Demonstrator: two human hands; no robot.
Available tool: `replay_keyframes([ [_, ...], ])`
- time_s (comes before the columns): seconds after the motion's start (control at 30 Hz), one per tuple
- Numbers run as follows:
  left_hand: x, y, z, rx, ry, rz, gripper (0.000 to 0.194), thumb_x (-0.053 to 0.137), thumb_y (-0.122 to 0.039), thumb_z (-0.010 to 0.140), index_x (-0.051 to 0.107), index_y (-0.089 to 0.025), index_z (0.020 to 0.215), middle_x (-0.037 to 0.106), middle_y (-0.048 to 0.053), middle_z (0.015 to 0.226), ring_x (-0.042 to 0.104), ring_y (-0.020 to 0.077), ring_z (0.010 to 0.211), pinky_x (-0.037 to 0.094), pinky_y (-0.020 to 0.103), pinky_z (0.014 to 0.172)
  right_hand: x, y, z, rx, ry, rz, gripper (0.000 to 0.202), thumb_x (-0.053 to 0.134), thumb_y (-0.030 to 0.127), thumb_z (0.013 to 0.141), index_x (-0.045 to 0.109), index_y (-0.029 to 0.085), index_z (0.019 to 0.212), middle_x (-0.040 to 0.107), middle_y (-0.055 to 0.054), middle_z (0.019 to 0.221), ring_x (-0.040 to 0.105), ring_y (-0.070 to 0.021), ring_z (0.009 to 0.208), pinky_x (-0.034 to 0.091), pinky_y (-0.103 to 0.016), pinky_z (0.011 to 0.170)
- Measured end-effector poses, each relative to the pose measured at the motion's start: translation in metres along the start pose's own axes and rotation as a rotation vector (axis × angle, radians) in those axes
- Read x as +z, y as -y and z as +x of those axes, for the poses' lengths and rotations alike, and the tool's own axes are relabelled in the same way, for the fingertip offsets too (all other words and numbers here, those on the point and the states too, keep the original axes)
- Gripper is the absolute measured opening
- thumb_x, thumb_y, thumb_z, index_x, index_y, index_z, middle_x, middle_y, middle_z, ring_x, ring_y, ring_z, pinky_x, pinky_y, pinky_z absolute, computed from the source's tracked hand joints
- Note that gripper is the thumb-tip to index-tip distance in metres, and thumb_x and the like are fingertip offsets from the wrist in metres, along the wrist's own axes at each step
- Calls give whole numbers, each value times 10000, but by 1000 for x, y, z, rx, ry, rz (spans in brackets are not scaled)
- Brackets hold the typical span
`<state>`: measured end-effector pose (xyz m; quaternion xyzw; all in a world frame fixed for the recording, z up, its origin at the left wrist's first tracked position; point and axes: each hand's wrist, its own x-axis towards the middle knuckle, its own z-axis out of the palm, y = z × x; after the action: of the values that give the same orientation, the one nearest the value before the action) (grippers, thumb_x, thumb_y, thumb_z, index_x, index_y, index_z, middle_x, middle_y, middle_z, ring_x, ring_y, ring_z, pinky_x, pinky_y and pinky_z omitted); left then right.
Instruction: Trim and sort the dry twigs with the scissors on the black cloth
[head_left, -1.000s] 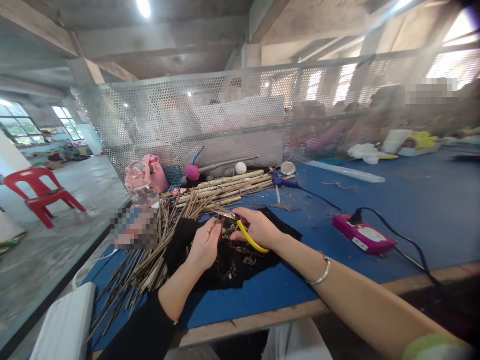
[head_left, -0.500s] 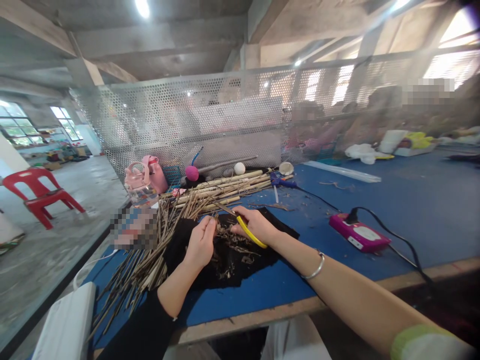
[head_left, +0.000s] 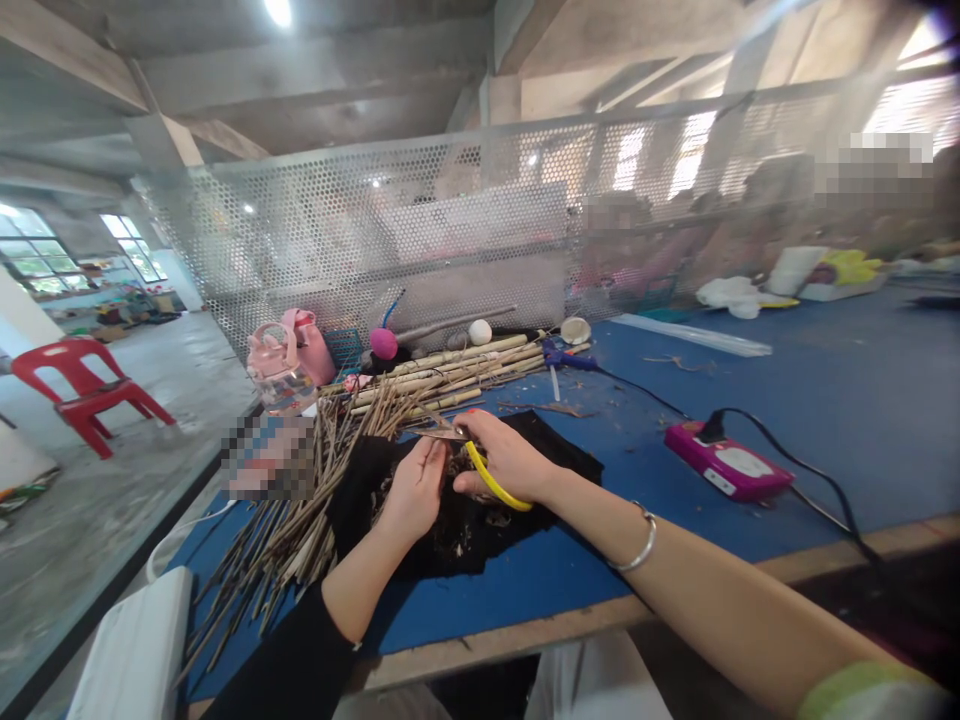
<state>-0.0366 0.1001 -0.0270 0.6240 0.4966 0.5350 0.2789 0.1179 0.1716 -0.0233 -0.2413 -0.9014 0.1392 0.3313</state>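
Note:
My right hand is closed round the yellow handle of a pair of scissors. The metal blades point left, just above the fingertips of my left hand. Those left fingers are pinched together, and whatever lies between them is too small or hidden to name. Beneath both hands a black cloth is spread, strewn with dry brown plant scraps. Thin dry stalks lie in a heap to the left of the cloth, close to my left forearm.
Behind the cloth are thicker pale sticks, a blue glue gun, a pink ball and a white ball. A magenta power strip with a cable sits right. A pink bag stands back left, before a perforated metal screen.
The scissors have swung from pointing up-left to lying nearly level, with the blades over my left fingertips. My left hand has shifted slightly right, nearer the right one.

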Motion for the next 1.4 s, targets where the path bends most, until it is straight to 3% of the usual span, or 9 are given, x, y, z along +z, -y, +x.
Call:
replay_keyframes([
  [0.17,2,3,-1,-29,-35,1,338,413,-409,881,629,-189,1021,623,31,708,588,190,799,459,299,737,-2,1,-1,50,7,-33,697,636,658,625,523,155,1095,603,-102,970,570,-232,874,457,-334,763],
  [0.43,-1,2,1,42,-42,57,339,377,-358,904,609,-148,1036,642,90,1031,565,195,1000,400,310,910,-1,-1,-2,70,18,-58,541,588,625,707,560,180,1013,626,-66,872,576,-185,735,422,-258,627],
  [0.63,-2,3,1,17,-31,90,334,381,-368,901,611,-148,1000,642,82,947,568,190,881,419,308,833,-3,-1,-1,89,26,-21,440,571,574,757,573,193,976,624,-40,806,558,-152,642,384,-227,558],
  [0.77,-2,7,2,0,-47,67,327,403,-418,886,602,-160,857,597,38,771,541,167,759,422,271,715,-2,-1,-1,137,20,-25,413,572,546,770,578,196,990,612,-21,735,556,-151,621,381,-227,555],
  [0.87,-3,11,4,-69,-91,11,355,418,-474,866,554,-170,744,504,-9,606,469,126,582,385,239,564,-1,-2,-1,213,33,-81,506,610,550,731,542,189,1079,621,-30,776,578,-174,660,409,-256,591],
  [1.03,-5,5,6,-195,-101,-136,319,422,-471,854,532,-180,783,390,-53,525,365,94,470,306,220,454,0,-7,0,164,75,-64,649,675,529,672,477,156,1165,576,-125,1111,562,-239,986,440,-367,841],
  [1.17,-2,-4,4,-292,-56,-234,276,404,-418,850,530,-185,771,387,-53,523,375,98,473,306,224,461,2,-6,1,77,86,-27,644,704,505,648,485,147,1136,567,-130,1080,534,-250,1005,435,-400,872],
  [1.4,-1,6,3,-189,16,-134,327,447,-436,849,605,-164,939,501,-23,580,429,113,507,331,235,477,2,-1,1,19,39,-36,699,702,561,625,483,141,1139,562,-128,1038,524,-259,975,436,-409,862],
])
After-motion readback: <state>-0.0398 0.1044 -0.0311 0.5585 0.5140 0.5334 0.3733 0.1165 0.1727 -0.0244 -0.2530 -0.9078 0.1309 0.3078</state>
